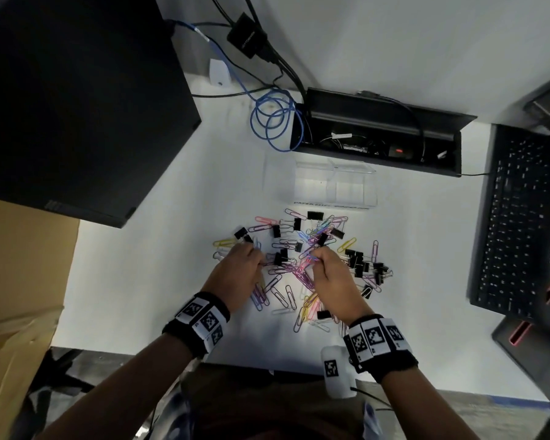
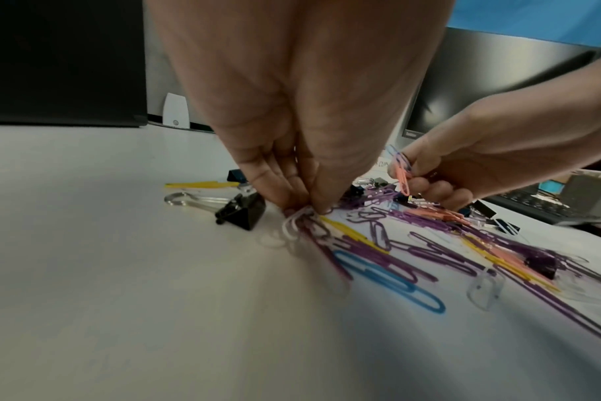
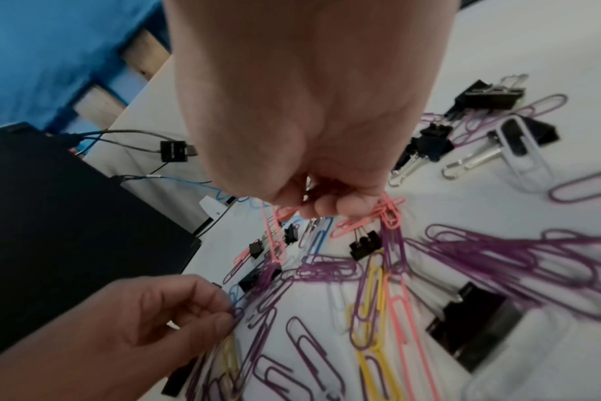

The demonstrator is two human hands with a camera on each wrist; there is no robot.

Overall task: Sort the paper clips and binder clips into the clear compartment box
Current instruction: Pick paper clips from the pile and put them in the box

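A heap of coloured paper clips (image 1: 302, 274) and black binder clips (image 1: 359, 262) lies mid-desk. Behind it stands the clear compartment box (image 1: 334, 185), which looks empty. My left hand (image 1: 256, 260) is at the heap's left side; in the left wrist view its fingertips (image 2: 321, 209) pinch white and purple paper clips (image 2: 297, 223) against the desk, beside a black binder clip (image 2: 244, 210). My right hand (image 1: 315, 258) hovers over the heap's middle, its curled fingers (image 3: 350, 206) holding a small bunch of pink and blue paper clips (image 3: 390, 214), also seen in the left wrist view (image 2: 402, 173).
A black computer case (image 1: 77, 106) fills the back left, with a cardboard box (image 1: 19, 281) in front of it. A keyboard (image 1: 518, 223) lies on the right. An open cable tray (image 1: 378, 138) and a coiled blue cable (image 1: 273, 122) sit behind the box. A white bottle (image 1: 337, 373) stands at the front edge.
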